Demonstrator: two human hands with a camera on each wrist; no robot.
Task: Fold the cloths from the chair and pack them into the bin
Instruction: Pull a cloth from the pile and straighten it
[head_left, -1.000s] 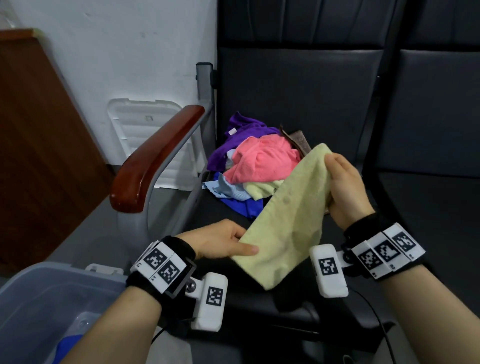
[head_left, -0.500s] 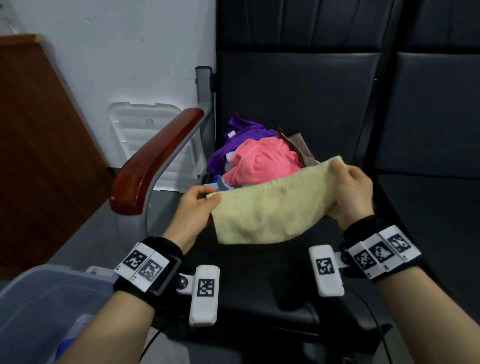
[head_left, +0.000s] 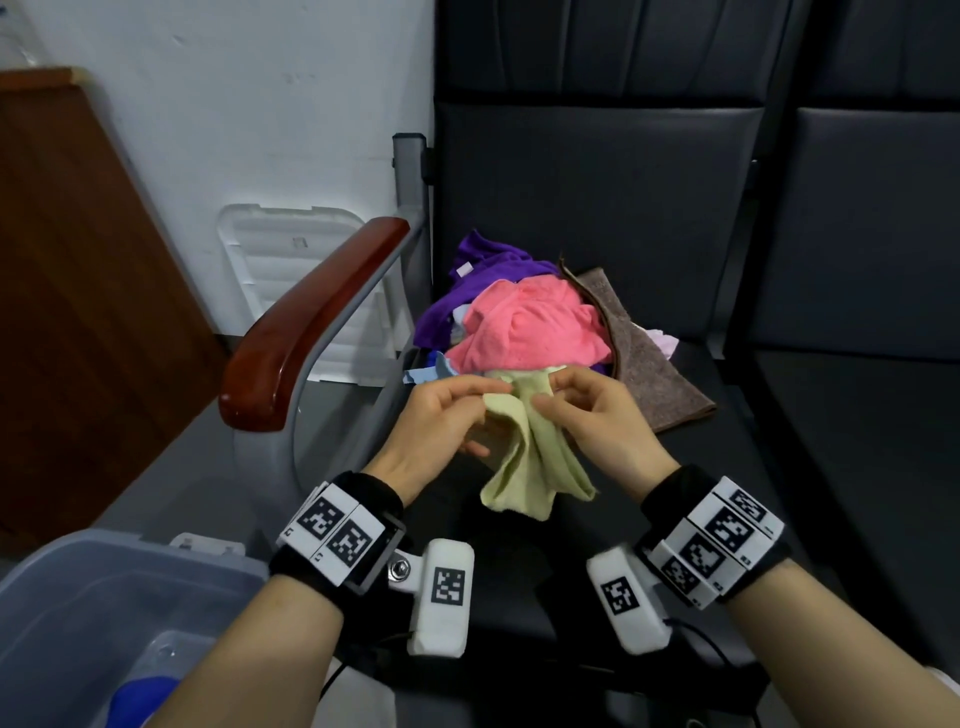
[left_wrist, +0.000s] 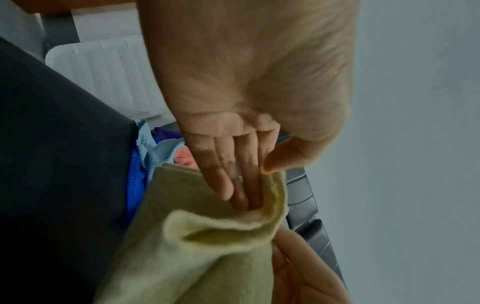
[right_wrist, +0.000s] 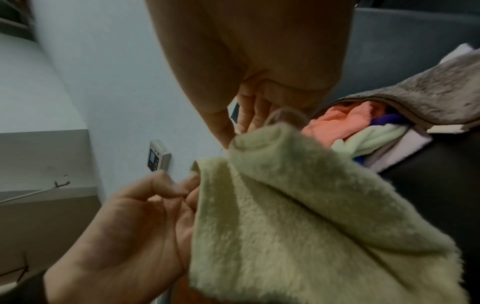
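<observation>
A pale yellow cloth (head_left: 530, 457) hangs doubled over between my hands above the black chair seat (head_left: 571, 582). My left hand (head_left: 452, 415) pinches one top corner between thumb and fingers, and my right hand (head_left: 582, 410) pinches the other; the two corners meet. The left wrist view shows the yellow cloth (left_wrist: 207, 236) folded round my left fingers (left_wrist: 226, 181). In the right wrist view the yellow cloth (right_wrist: 298, 216) drapes down below my right thumb. Behind lies a pile of cloths with a pink cloth (head_left: 530, 327) on top, a purple cloth (head_left: 483, 275) and a brown-grey cloth (head_left: 644, 364).
A clear plastic bin (head_left: 93, 613) stands at the lower left with something blue (head_left: 140, 696) inside. The chair's wooden armrest (head_left: 311, 322) rises left of the pile. A white lid (head_left: 296, 270) leans on the wall. A second black seat (head_left: 857, 415) is on the right.
My hands came together, bringing the two top corners of the yellow cloth to meet, so the cloth that was stretched wide now hangs doubled.
</observation>
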